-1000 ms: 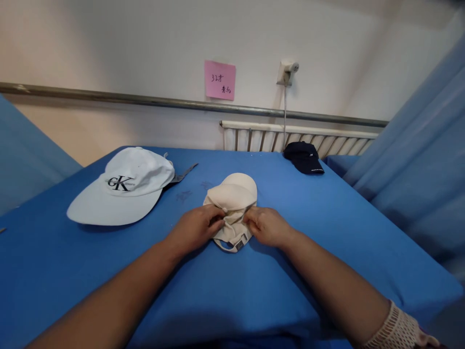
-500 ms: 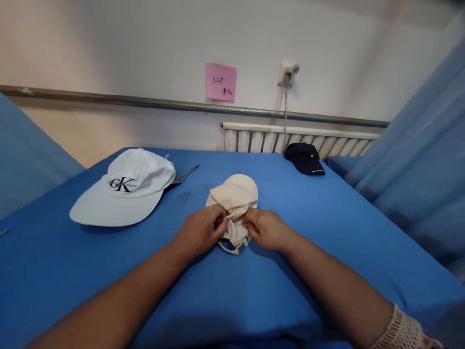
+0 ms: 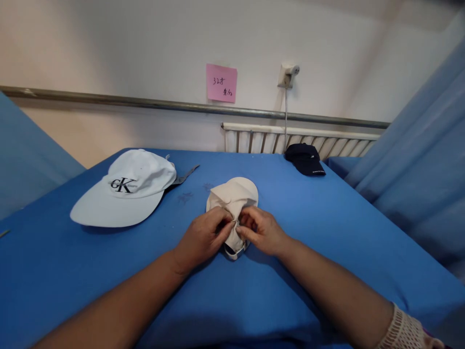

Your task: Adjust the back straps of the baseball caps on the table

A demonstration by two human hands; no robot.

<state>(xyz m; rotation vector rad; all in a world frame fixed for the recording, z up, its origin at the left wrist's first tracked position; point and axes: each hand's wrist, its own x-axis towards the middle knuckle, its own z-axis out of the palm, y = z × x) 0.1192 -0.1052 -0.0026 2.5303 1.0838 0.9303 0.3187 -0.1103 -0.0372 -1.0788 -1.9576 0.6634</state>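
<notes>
A beige baseball cap (image 3: 234,194) lies on the blue-covered table (image 3: 286,300), its brim pointing away from me and its back strap toward me. My left hand (image 3: 207,231) pinches the crown fabric from the left. From the right, my right hand (image 3: 262,230) pinches the same cloth, thumb and fingertips close to the left ones. Between them the fabric is gathered into a fold. The fingertips partly cover the crown's middle.
To the left lies a large white cap (image 3: 134,182) with black lettering and a dark strap. A black cap (image 3: 305,159) sits at the far right corner. Behind the table are a radiator (image 3: 261,140), a metal rail (image 3: 163,103) and a wall socket (image 3: 286,76). Blue curtains (image 3: 417,145) hang at the sides.
My two hands have come closer together over the cap, bunching its crown fabric between them. The cap's back strap has shifted slightly toward me. The other caps have stayed put.
</notes>
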